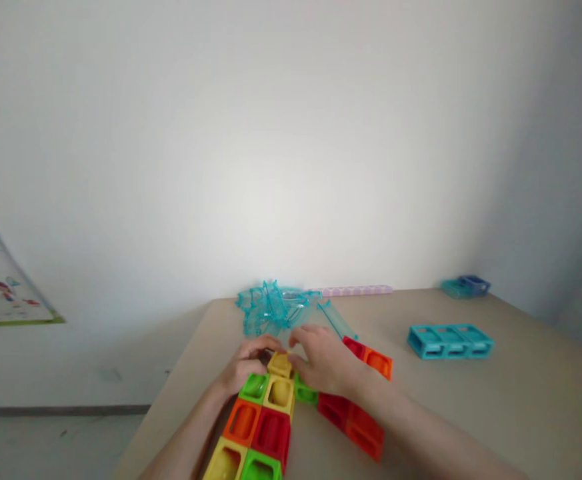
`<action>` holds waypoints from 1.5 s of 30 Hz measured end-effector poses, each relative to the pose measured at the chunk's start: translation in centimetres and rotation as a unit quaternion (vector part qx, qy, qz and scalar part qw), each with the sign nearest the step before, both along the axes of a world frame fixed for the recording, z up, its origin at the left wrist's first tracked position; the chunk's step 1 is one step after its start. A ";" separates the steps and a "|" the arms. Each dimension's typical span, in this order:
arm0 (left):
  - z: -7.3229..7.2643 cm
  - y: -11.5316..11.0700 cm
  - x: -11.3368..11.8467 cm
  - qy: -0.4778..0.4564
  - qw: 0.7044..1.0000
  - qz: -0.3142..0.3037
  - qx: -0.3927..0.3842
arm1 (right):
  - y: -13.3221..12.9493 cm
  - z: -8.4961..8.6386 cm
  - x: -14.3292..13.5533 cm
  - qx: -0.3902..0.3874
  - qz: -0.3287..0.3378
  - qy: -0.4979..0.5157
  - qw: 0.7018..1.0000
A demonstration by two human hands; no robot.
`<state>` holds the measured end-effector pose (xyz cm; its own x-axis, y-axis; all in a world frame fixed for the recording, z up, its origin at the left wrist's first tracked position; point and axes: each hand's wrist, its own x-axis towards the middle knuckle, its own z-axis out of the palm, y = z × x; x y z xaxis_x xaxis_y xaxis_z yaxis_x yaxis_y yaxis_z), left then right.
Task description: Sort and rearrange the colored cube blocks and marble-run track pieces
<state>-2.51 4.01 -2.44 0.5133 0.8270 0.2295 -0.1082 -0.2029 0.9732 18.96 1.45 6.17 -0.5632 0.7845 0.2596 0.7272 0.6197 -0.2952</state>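
A row of joined hollow plastic blocks (271, 430) in red, orange, yellow and green runs from the bottom edge up to my hands. At its far end is a yellow block (280, 365), between my two hands. My left hand (245, 363) is curled against its left side, with the fingertips over its far edge. My right hand (325, 360) is bent around its right side, thumb close to the block and fingers arched above. A green block (305, 392) lies partly under my right hand. Red and orange blocks (353, 423) show on both sides of my right forearm, which hides their middle.
A heap of clear turquoise plastic pieces (265, 307) lies at the back of the table (521, 393). Behind it is a pale purple patterned strip (355, 291). A turquoise block frame (451, 342) stands at right, with blue and teal pieces (473, 285) in the far corner.
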 end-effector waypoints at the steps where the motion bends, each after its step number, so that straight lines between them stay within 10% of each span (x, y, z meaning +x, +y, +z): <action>1: 0.0 0.0 0.0 0.010 1.000 0.004 0.011 | 0.3 0.2 0.7 0.013 -0.025 -0.003 1.000; 11: 0.2 -0.6 -0.4 0.070 0.994 0.041 0.070 | -0.8 -3.4 10.3 0.048 -0.138 0.000 0.989; 24: -0.6 -0.2 -0.4 0.057 0.988 0.108 0.097 | -1.2 -3.0 11.2 -0.003 -0.187 -0.098 0.977; 38: -0.4 0.3 0.0 0.085 0.969 0.230 0.025 | -2.4 -4.4 7.8 -0.017 -0.262 -0.039 0.964; 45: -0.9 1.4 -0.2 0.054 0.957 0.286 0.003 | 0.1 -4.0 10.4 -0.017 -0.264 0.024 0.964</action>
